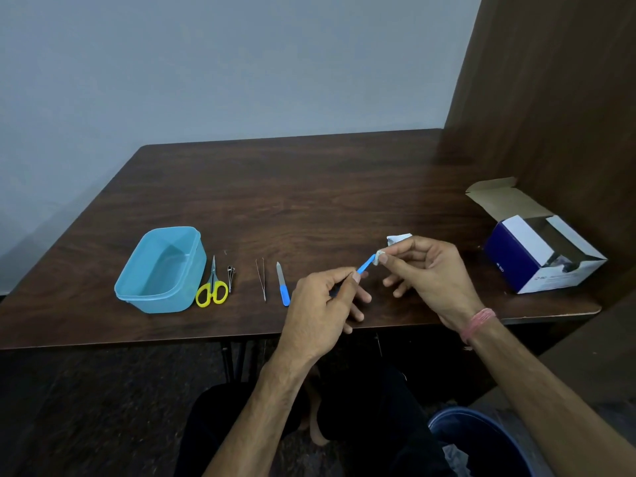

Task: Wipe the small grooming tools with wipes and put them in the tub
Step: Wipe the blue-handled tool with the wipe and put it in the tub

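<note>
Blue-handled tool (365, 264) — a slim stick whose exact kind is hard to tell — sits in the air above the front part of the wooden table (309, 187), held between both hands. The left hand (321, 304) pinches its lower end between thumb and forefinger, the other fingers loosely extended below. The right hand (426, 270) pinches a small white wipe (382, 257) around the tool's upper end, thumb and forefinger pressed together on it; a torn white wrapper (398, 238) shows just behind that hand's fingers. A pink thread band (480, 323) circles the right wrist.

On the table to the left lie the other tools in a row: a nail file (283, 285) with a blue handle nearest the left hand, then thin metal tweezers (261, 278), a small nail clipper (230, 273), and yellow-handled scissors (212, 287) just beside the tub. The light-blue plastic tub (151, 297) stands at the left end, open, with nothing visible inside. At the far right stands an open blue-and-white cardboard box (516, 259) — flaps up, against the wooden panel.
</note>
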